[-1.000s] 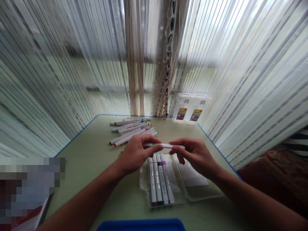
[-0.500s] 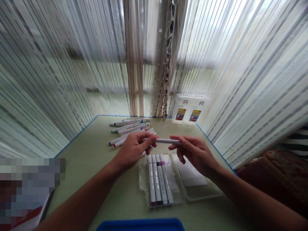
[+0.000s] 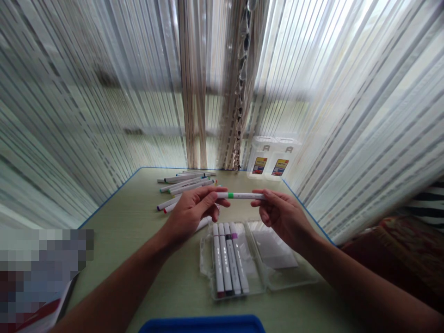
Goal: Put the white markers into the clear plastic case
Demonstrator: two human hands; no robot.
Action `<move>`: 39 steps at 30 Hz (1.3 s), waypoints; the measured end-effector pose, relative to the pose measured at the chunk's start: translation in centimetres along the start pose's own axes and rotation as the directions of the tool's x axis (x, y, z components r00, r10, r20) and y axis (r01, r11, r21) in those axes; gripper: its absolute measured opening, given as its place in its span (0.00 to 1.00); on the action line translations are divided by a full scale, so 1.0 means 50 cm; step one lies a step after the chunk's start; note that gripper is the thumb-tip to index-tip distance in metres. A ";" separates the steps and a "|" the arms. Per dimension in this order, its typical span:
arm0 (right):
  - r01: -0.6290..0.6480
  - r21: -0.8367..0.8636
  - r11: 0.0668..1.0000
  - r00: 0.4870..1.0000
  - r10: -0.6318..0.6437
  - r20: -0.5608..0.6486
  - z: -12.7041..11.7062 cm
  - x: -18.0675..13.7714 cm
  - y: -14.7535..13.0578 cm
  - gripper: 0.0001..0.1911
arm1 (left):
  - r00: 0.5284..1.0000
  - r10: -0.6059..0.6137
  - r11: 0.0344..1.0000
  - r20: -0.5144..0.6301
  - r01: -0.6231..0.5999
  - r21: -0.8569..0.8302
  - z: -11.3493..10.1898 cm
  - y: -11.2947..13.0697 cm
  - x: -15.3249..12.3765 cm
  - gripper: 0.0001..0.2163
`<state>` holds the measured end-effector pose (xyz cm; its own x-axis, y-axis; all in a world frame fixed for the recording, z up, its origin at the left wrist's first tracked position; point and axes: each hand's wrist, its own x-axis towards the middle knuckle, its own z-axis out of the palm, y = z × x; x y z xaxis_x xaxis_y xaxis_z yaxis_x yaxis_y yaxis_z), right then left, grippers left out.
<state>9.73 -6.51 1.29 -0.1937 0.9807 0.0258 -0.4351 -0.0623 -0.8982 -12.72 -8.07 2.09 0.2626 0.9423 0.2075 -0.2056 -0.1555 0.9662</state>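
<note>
A white marker (image 3: 241, 196) with a green band is held level between my two hands. My left hand (image 3: 196, 206) pinches its left end, and my right hand (image 3: 282, 208) pinches the right end. Below them lies an open clear plastic case (image 3: 256, 277); several white markers (image 3: 227, 261) lie side by side in its left half, one with a purple band. A white sheet (image 3: 275, 249) shows in the right half. Behind my left hand, more loose markers (image 3: 187, 182) lie in a pile, partly hidden by that hand.
Two clear cases with yellow labels (image 3: 259, 165) stand at the table's back right, against a string curtain (image 3: 156, 92). A blue object (image 3: 203, 323) sits at the near edge. A pixelated patch (image 3: 38, 273) covers the left. Patterned fabric (image 3: 398, 249) is at right.
Both hands have risen slightly with the marker, and my right hand has shifted a little to the right. The marker's green band now shows between my hands.
</note>
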 end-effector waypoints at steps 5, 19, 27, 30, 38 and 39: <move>-0.029 0.018 0.999 0.999 0.029 -0.032 -0.006 0.005 0.005 0.10 | 0.995 0.046 0.999 0.084 -0.047 0.010 0.001 0.007 -0.007 0.15; -0.050 0.008 0.999 0.997 0.050 -0.065 0.000 0.001 0.003 0.10 | 0.996 0.068 0.990 0.064 -0.076 0.118 0.005 0.013 -0.011 0.16; 0.017 -0.058 0.998 0.999 -0.019 -0.032 0.004 -0.004 0.003 0.12 | 0.998 0.003 0.986 -0.058 0.007 0.166 0.003 0.009 -0.003 0.14; 0.045 -0.087 0.995 0.999 -0.045 0.009 0.003 -0.006 0.005 0.12 | 0.996 -0.022 0.979 -0.087 0.039 0.199 0.003 0.011 -0.001 0.13; 0.060 -0.120 0.991 0.996 -0.052 0.071 0.001 -0.011 0.009 0.13 | 0.997 -0.037 0.962 -0.069 0.054 0.268 0.006 0.014 -0.004 0.12; 0.056 -0.125 0.991 0.996 -0.047 0.075 0.001 -0.012 0.009 0.13 | 0.997 -0.033 0.960 -0.067 0.050 0.274 0.006 0.012 -0.003 0.11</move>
<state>9.60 -7.13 0.90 -0.2387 0.9658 0.1011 -0.3319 0.0167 -0.9432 -12.63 -8.41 2.69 0.2051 0.9647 0.1652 0.0739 -0.1836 0.9802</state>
